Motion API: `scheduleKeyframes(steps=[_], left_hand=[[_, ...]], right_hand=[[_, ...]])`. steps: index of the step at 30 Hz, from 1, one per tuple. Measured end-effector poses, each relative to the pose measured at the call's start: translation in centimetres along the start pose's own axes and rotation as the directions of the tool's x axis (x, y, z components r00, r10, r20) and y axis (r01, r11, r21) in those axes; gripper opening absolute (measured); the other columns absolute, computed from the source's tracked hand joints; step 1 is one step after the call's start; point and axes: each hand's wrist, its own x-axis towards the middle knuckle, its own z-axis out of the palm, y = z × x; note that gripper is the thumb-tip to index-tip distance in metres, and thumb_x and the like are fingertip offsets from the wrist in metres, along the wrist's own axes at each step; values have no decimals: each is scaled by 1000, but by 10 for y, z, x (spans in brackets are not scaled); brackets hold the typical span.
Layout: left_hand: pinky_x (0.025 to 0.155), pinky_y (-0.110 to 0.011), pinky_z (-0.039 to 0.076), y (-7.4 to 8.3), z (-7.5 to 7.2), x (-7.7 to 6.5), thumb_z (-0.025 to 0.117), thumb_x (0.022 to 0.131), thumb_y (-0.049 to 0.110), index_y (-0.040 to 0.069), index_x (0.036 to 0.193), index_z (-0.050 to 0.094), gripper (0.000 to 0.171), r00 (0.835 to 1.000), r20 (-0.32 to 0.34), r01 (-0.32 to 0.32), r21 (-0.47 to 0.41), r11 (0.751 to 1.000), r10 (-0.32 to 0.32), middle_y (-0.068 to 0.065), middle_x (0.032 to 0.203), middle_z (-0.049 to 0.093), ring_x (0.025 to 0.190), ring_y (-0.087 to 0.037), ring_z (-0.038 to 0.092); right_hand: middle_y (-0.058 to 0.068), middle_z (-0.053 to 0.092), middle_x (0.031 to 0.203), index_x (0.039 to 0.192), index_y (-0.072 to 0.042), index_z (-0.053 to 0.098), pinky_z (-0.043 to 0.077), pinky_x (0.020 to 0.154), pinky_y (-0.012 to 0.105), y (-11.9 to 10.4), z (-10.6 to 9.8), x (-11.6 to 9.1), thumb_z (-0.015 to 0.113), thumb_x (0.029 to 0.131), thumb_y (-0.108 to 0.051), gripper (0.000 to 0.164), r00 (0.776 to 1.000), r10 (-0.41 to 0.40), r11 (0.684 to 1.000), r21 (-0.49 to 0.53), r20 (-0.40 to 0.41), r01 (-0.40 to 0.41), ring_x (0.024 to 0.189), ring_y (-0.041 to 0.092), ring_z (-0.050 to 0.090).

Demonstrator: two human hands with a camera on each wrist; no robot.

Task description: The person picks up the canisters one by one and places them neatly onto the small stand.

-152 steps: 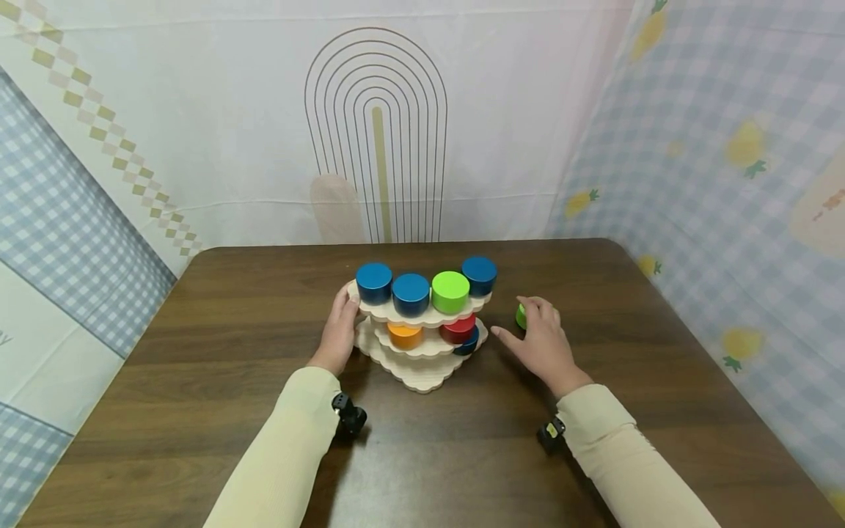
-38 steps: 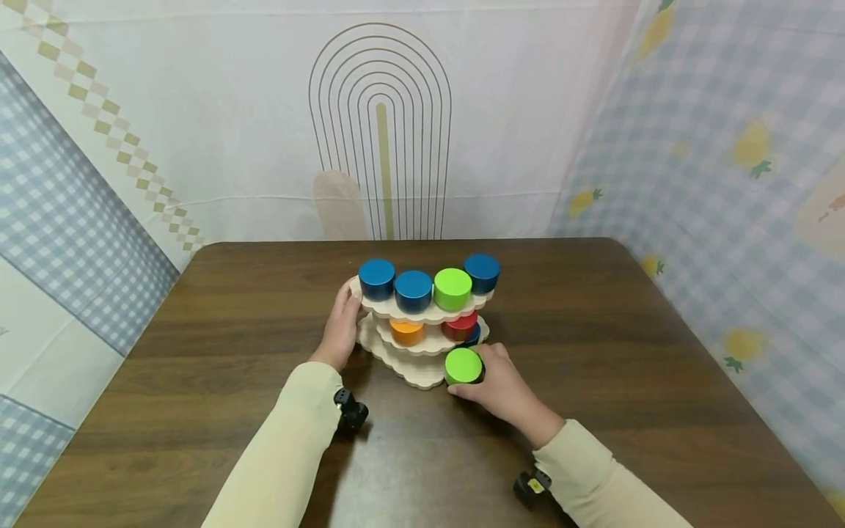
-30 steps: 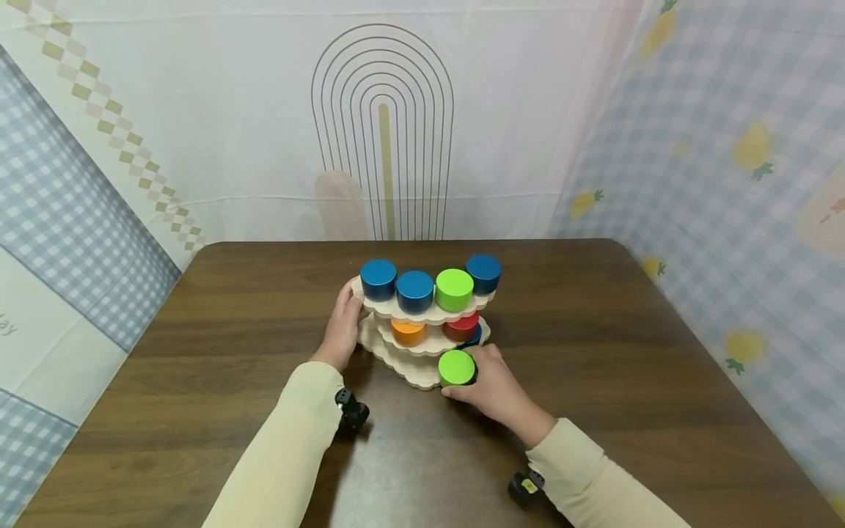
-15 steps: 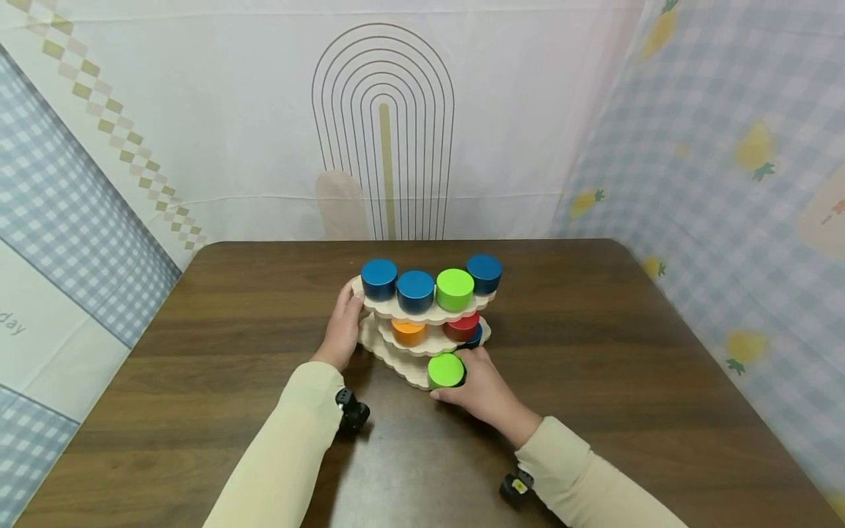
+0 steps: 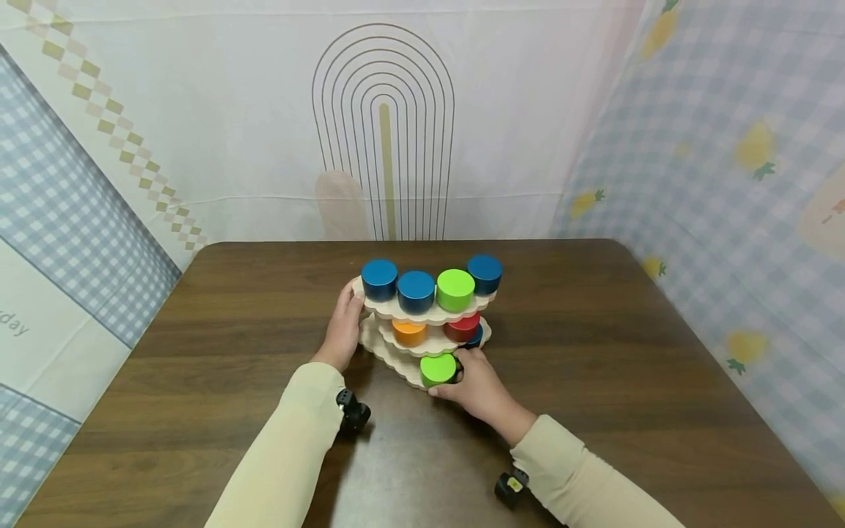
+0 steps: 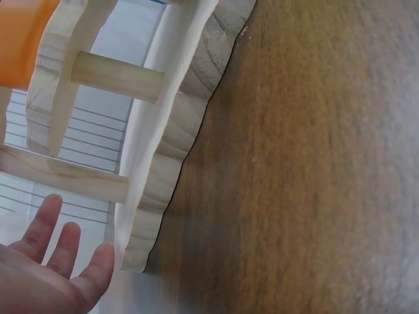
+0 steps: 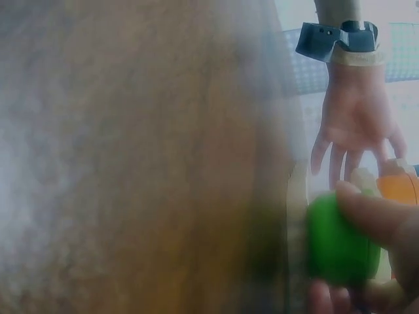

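Observation:
A pale wooden stand with scalloped tiers (image 5: 396, 361) holds several coloured round blocks. At its left side my left hand (image 5: 339, 334) grips the top tier's edge between thumb and finger; the other fingers (image 6: 64, 252) are spread apart in the left wrist view. My right hand (image 5: 485, 389) holds a green cylinder block (image 5: 439, 370) by its side, over the front of the bottom tier. In the right wrist view, the thumb lies across this green block (image 7: 337, 242). The top tier bears blue blocks (image 5: 416, 292) and another green one (image 5: 455, 290).
An orange block (image 5: 409, 334) and a red block (image 5: 462, 328) sit on the middle tier. Below, a blue block (image 5: 475, 337) is partly hidden. The brown wooden table (image 5: 231, 315) carries the stand, with patterned cloth (image 5: 528, 110) hanging behind and beside it.
My right hand took up the green block from the table at the right and brought it left to the front of the bottom tier. My left hand has stayed at the stand.

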Motion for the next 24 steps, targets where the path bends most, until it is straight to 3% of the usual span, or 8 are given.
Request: scheduleKeyframes(steps=[9,18,24], left_hand=[[112,-54,24,-1,0,-1,27,106,34,17,153,19,51,1000,1,4,5,1000,-4,-10,155,25,131,-33,33],[113,-53,24,0,0,0,27,106,33,17,153,20,50,1000,2,-7,-8,1000,7,-9,156,24,135,-33,32],[114,-51,23,1,-1,-1,27,106,32,15,153,20,50,1000,5,-18,23,1000,18,-10,156,24,135,-33,32]], right_hand=[[10,50,89,104,3,61,44,65,28,3,-3,5,84,75,-18,42,1000,-15,999,-34,8,15,78,20,48],[5,55,84,96,-2,65,47,68,32,1,-6,7,85,74,-26,38,998,-40,989,-146,-49,32,76,19,50],[5,60,90,100,-3,67,51,76,37,0,-9,4,83,76,-27,37,998,-42,985,-169,-49,33,81,19,55]])
